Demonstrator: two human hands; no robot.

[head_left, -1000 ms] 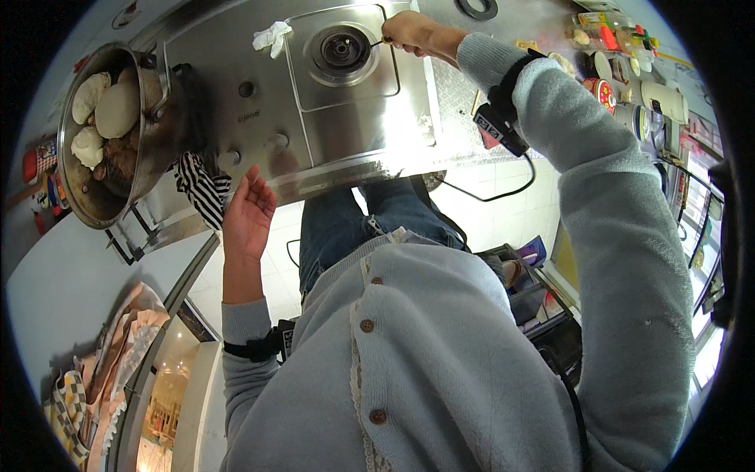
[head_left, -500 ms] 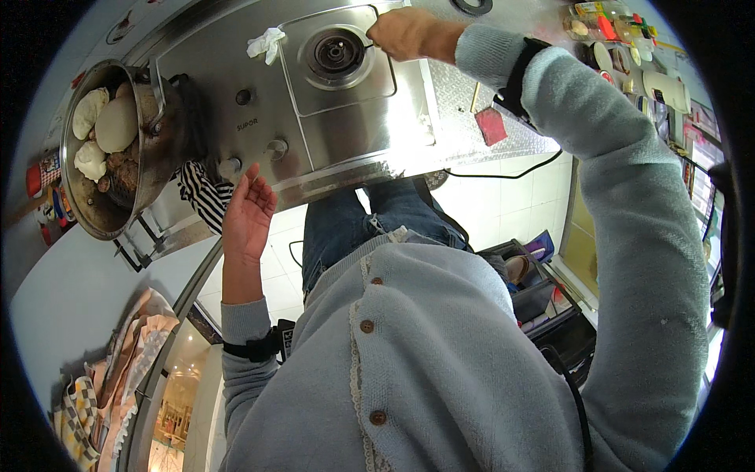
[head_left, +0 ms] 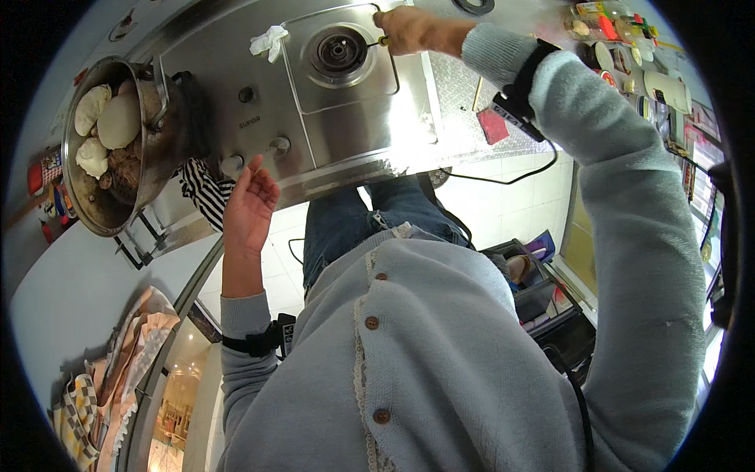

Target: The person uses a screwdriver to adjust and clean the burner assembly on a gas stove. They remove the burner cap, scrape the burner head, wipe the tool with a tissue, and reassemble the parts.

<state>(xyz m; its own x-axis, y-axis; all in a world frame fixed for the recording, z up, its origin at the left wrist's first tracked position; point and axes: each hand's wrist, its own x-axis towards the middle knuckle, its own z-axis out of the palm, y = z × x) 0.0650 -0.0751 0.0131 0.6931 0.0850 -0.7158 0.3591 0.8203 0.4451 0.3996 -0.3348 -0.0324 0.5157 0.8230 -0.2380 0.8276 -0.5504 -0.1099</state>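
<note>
A stainless steel gas stove [head_left: 354, 134] lies before me, with a round burner [head_left: 339, 52] bare at its top. At the burner's right edge my right hand [head_left: 405, 30] is closed around a screwdriver [head_left: 383, 41]. Only part of its yellow and black handle and thin dark shaft show, the shaft pointing left toward the burner. My left hand [head_left: 252, 206] is held above the stove's front edge, fingers loosely bent and apart, palm turned up, holding nothing. Nearest to it are the left control knob [head_left: 232, 165] and the right control knob [head_left: 278, 147].
A steel pot [head_left: 102, 212] with buns and brown lumps inside stands left of the stove, beside a striped cloth [head_left: 206, 193]. A crumpled white tissue [head_left: 269, 42] lies by the burner. Right of the stove are a red pad [head_left: 492, 126], a black ring [head_left: 473, 6] and several jars.
My right hand has shifted slightly right and turned, so more of the screwdriver's yellow handle shows. My left hand has barely moved.
</note>
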